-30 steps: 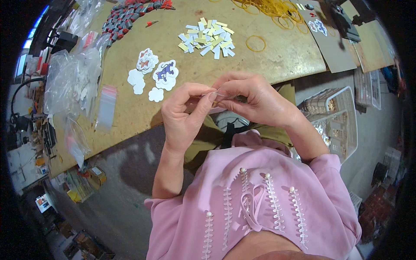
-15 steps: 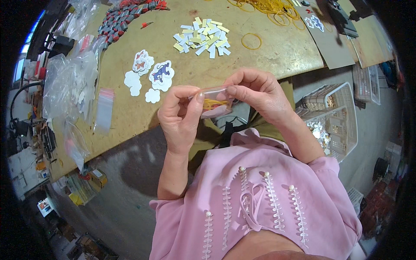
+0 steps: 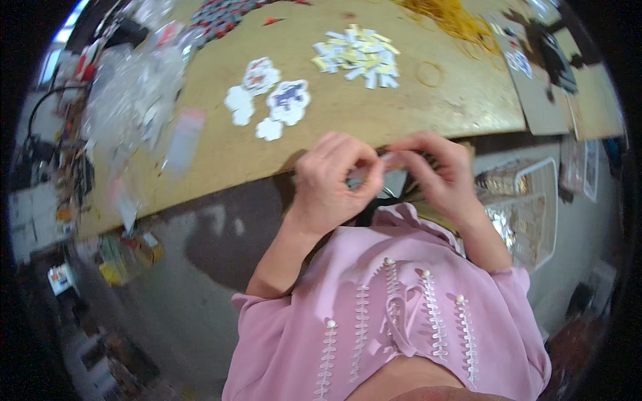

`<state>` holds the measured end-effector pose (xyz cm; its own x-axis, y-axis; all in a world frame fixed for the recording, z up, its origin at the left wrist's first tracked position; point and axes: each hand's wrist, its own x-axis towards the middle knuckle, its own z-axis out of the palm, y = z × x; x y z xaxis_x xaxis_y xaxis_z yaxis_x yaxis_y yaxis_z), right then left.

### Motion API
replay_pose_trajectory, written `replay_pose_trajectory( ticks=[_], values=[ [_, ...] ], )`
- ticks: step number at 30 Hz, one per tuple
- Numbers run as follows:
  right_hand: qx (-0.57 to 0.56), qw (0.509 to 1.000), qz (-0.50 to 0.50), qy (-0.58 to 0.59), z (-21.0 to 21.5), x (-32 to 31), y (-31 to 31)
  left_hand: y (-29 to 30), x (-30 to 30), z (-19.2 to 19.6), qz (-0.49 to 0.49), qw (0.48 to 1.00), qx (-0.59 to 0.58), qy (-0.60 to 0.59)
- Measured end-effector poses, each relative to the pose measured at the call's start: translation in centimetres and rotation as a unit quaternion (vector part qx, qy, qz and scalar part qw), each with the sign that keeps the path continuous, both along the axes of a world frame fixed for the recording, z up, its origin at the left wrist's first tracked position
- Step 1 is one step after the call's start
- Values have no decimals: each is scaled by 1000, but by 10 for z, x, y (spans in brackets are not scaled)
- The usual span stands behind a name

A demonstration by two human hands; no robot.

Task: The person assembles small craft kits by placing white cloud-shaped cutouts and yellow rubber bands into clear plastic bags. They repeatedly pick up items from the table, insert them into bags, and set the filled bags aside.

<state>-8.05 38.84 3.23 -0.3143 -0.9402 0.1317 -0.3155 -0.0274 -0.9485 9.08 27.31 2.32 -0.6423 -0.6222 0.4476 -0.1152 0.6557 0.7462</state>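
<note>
Looking down over a loose pink blouse with white stitched trim and pearl-like buttons (image 3: 401, 294). Gripping a small, clear plastic bag with a pinkish edge (image 3: 390, 160) between the fingertips of a bare left hand (image 3: 331, 177) and a bare right hand (image 3: 447, 172), in front of the near edge of a tan, scuffed worktop (image 3: 461, 113). Half a second ago, stretched flat between hands held farther apart, with yellow bands visible inside; now mostly hidden by the fingers and blurred, too unclear for reading the contents. Rolled over since then on the left, with knuckles upward and fingers curled; lowered slightly on the right, with thumb and forefinger pinching. Shifted rightward in the view, along with everything on the worktop.

Laid out beyond the hands, in unchanged arrangement: from left to right, past a flat, clear bag with a pink top strip (image 3: 184, 144), to white, cloud-shaped cut-outs with printed figures (image 3: 289, 101), then to a heap of small, white and pale-yellow rectangular strips (image 3: 358, 57), and on to a single yellow rubber band (image 3: 430, 83).
</note>
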Motion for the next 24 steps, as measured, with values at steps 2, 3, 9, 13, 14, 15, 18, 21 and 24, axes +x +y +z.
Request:
replay_pose_trajectory(
  ticks=[2,3,9,13,14,15,18,21,24],
  values=[
    [12,998,-13,-55,-6,-11,13,0,9,1,-37,999,19,12],
    [28,995,-15,-90,-4,-19,18,1,14,3,-46,999,26,4],
    [48,985,-107,-123,-31,-113,89,-62,78,-4,231,966,0,-113],
    [329,940,-64,63,-86,-178,186,-142,155,-33,406,826,-246,-304],
    [427,892,-31,142,-96,-179,200,-150,168,-39,421,796,-292,-321],
    [516,828,-1,219,-106,-180,218,-155,174,-42,405,804,-285,-329],
    [537,735,49,412,-188,-192,297,-156,185,-52,365,829,-269,-326],
    [522,774,32,357,-163,-150,242,-148,181,-51,348,867,-237,-267],
    [424,845,1,327,-114,-113,173,-147,176,-40,367,901,-115,-203]
  ],
)
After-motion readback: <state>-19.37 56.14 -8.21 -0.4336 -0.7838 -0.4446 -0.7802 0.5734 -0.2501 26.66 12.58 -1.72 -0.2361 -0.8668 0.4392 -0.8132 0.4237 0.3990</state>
